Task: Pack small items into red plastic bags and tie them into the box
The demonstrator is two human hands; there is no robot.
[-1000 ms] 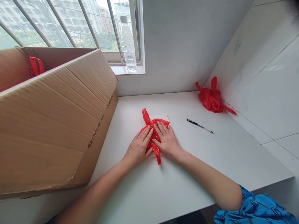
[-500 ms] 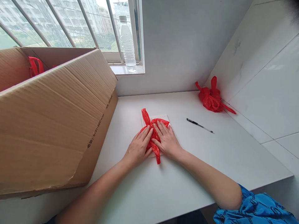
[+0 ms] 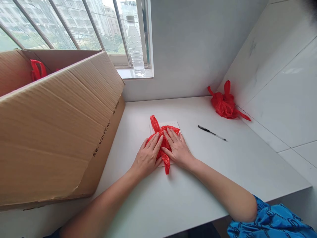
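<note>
A knotted red plastic bag (image 3: 165, 155) lies in front of me on a sheet of white paper (image 3: 175, 125). My left hand (image 3: 146, 157) rests flat over the bag's left side, fingers stretched out. On its right side, my right hand (image 3: 179, 149) presses down with the fingers spread. Two tied ends of the bag stick out between the hands, one pointing away from me and one toward me. What is inside the bag is hidden, and most of the paper is covered by it.
A large open cardboard box (image 3: 61, 132) stands at the left, red plastic showing inside. A black pen (image 3: 211, 133) lies right of the hands on the white table (image 3: 138, 208). Another red plastic bag (image 3: 225, 105) sits in the back corner. A water bottle (image 3: 135, 49) stands on the windowsill.
Almost nothing differs. Both hands stay on the red bag, and its near tied end has shifted very slightly to the left.
</note>
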